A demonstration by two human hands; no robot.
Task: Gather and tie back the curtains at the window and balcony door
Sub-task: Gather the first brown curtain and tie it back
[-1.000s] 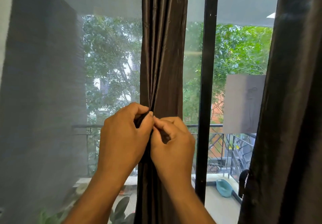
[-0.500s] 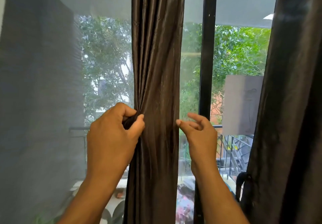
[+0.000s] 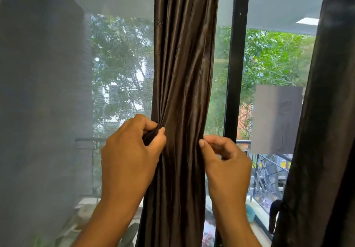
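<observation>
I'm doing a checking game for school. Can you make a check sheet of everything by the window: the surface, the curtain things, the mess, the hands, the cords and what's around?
Surface: nothing seen; no table or worktop in view.
Job's things: middle curtain hangs bunched in folds, no tie round it; right curtain hangs at the frame's edge, with a dark loop beside it.
Clutter: nothing seen indoors.
Hands: left hand grips a fold at the middle curtain's left edge; right hand pinches its right edge.
Cables: nothing seen.
Surroundings: black door frame, balcony railing, trees outside.

Glossy, creased brown cloth curtain (image 3: 182,74); matt black door frame (image 3: 236,64)
</observation>
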